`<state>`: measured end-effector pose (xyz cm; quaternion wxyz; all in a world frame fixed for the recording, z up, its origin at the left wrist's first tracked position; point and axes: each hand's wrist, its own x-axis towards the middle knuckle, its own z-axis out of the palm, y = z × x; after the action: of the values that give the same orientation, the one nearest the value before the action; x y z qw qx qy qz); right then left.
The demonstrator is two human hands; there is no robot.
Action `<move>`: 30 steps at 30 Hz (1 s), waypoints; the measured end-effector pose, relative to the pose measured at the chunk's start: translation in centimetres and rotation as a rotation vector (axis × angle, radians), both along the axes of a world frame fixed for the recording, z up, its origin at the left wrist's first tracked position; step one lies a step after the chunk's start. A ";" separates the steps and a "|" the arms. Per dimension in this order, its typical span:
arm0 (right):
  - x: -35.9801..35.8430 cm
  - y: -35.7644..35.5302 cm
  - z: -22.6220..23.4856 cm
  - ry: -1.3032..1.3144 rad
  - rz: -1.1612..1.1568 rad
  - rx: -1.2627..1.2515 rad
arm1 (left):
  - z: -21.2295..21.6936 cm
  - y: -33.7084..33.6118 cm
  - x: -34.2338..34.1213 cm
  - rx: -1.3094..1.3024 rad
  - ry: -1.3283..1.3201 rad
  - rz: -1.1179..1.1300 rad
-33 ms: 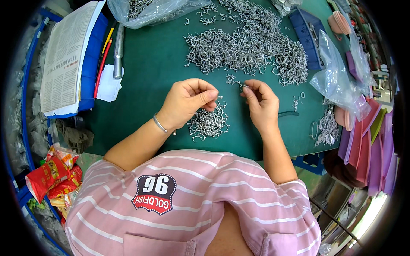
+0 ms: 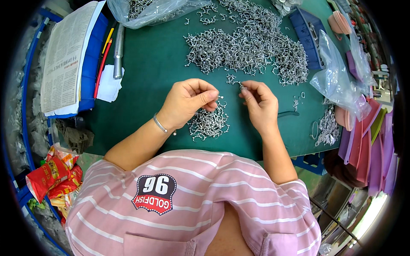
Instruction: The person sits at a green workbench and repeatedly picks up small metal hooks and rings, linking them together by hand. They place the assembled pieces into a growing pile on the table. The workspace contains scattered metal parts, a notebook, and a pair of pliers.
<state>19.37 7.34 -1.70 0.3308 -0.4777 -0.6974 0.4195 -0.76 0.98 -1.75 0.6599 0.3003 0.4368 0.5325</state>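
My left hand [image 2: 192, 98] is closed in a pinch, and the tip of a small silvery metal piece [image 2: 220, 97] pokes out past its thumb. Below those fingers lies a small heap of curved metal pieces [image 2: 208, 124], partly covered by the hand. Across from it, my right hand [image 2: 260, 104] pinches a small curved metal piece [image 2: 242, 86] between thumb and forefinger. A few loose pieces [image 2: 231, 79] lie just beyond that fingertip. Farther back spreads a large pile of similar pieces [image 2: 239, 49] on the green tabletop [image 2: 149, 55].
Pencils [image 2: 101, 70], a metal rod [image 2: 118, 51] and white paper [image 2: 110, 85] lie left, beside a blue bin [image 2: 91, 55] topped with newspaper [image 2: 68, 55]. A plastic bag of pieces [image 2: 149, 15] sits at the back. Right are a blue tray [image 2: 308, 38], clear bag [image 2: 337, 77] and metal parts [image 2: 328, 128].
My right hand has shifted very slightly to the left, still pinching the small piece. My left hand has not visibly moved.
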 end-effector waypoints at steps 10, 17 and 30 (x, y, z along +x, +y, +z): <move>-1.6 -2.3 1.9 0.322 0.086 -0.295 | 0.3 -0.1 0.2 0.006 -0.007 -0.084; -1.6 -2.9 2.1 0.216 0.139 -0.171 | -0.2 -0.2 0.3 0.052 0.004 -0.065; -1.8 -3.0 1.5 0.202 0.151 -0.046 | 0.4 -0.1 0.1 -0.025 0.000 -0.063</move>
<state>17.60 4.29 -0.18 0.3558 -0.3865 -0.6849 0.5049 -0.61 0.89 -1.33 0.6799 0.3057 0.4337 0.5061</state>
